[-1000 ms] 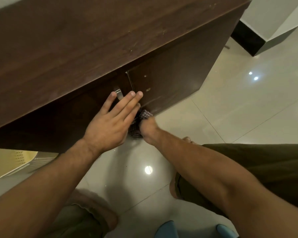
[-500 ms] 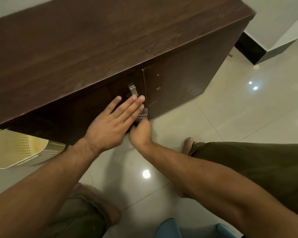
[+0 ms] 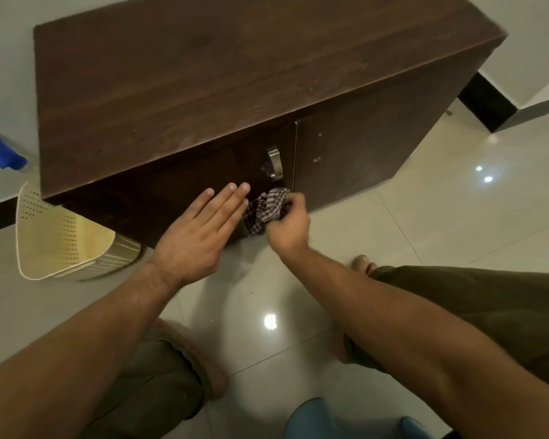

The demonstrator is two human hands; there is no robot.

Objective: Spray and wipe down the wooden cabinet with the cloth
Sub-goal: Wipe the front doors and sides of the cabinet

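The dark wooden cabinet (image 3: pixel 235 77) stands against the wall, seen from above, with a metal handle (image 3: pixel 274 163) on its left door. My right hand (image 3: pixel 290 228) grips a bunched checked cloth (image 3: pixel 268 207) low against that door, just below the handle. My left hand (image 3: pixel 200 236) lies flat with straight fingers on the same door, beside the cloth. A blue bottle top (image 3: pixel 2 152), possibly the spray, shows at the far left by the wall.
A cream perforated basket (image 3: pixel 61 236) sits on the floor at the cabinet's left corner. Glossy floor tiles (image 3: pixel 457 217) stretch to the right. My knees and a bare foot (image 3: pixel 363 263) are near the cabinet front. Blue objects (image 3: pixel 311 419) lie at the bottom edge.
The view has pulled back and up, showing the whole cabinet top. My right hand with the cloth has shifted slightly right and out from under my left hand's fingers.
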